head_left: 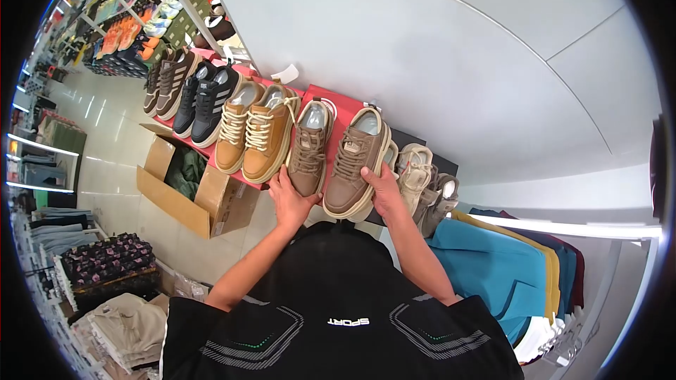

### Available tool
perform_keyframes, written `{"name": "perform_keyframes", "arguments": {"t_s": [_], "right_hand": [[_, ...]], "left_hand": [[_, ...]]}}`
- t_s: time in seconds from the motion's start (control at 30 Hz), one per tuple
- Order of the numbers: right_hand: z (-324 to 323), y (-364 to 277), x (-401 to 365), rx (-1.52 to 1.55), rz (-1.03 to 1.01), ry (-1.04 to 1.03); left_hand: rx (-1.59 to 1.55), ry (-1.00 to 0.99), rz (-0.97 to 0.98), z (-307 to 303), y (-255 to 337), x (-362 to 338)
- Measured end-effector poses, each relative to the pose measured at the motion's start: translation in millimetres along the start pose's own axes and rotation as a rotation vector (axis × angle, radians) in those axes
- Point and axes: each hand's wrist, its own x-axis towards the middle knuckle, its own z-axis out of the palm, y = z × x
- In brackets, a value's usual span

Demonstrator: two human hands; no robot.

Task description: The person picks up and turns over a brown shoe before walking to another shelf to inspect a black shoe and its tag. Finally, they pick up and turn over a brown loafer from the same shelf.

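Head view: red shelf (343, 98), tiled shop floor (113, 162).
Left hand (289, 200): clasping brown shoe (308, 148).
Right hand (386, 193): clasping second brown shoe (355, 162).

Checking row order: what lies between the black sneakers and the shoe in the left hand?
The tan pair, beside the left hand's taupe shoe; head view.
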Motion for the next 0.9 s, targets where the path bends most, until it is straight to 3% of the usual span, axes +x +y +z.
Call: {"name": "perform_keyframes", "arguments": {"t_s": [0.17,0.23,0.27,0.33,0.37,0.4,0.47,0.53,0.6,0.77,0.9], "right_hand": [[-5.8,-4.4,7.5,0.013,0.003,-0.057],[-8.0,-5.0,8.7,0.000,0.003,-0.050],[-7.9,-3.9,9.3,0.002,0.005,-0.054],[-7.1,-2.7,9.7,-0.015,0.021,-0.043],[-6.2,-2.8,11.4,-0.016,0.023,-0.047],[-4.8,-2.9,13.0,-0.029,0.016,-0.065],[-0.9,-1.2,15.0,-0.041,0.011,-0.084],[1.7,2.3,16.1,-0.044,0.013,-0.061],[4.0,6.0,20.0,-0.058,-0.003,-0.069],[16.1,14.1,22.9,-0.080,-0.022,-0.068],[26.9,24.4,28.9,0.017,0.103,-0.034]], "left_hand": [[0.010,0.051,0.039,-5.5,10.1,2.1],[-0.370,0.029,0.014,-10.6,11.0,4.8],[-0.367,0.033,0.013,-12.2,8.4,5.1],[-0.786,0.018,-0.227,-14.8,0.4,4.8],[-0.987,-0.086,-0.283,-19.4,-5.7,6.6],[-0.988,-0.083,-0.284,-27.5,-5.8,5.3],[-1.262,-0.365,-0.418,-45.1,-6.5,-2.5],[-1.147,-0.338,-0.353,-50.9,-5.1,-14.2],[-1.360,-0.430,-0.396,-60.3,-12.0,-17.6],[-1.493,-0.443,-0.268,-92.4,-21.1,-11.4],[-1.574,-0.486,-0.242,-109.9,-37.9,-8.6]]}}
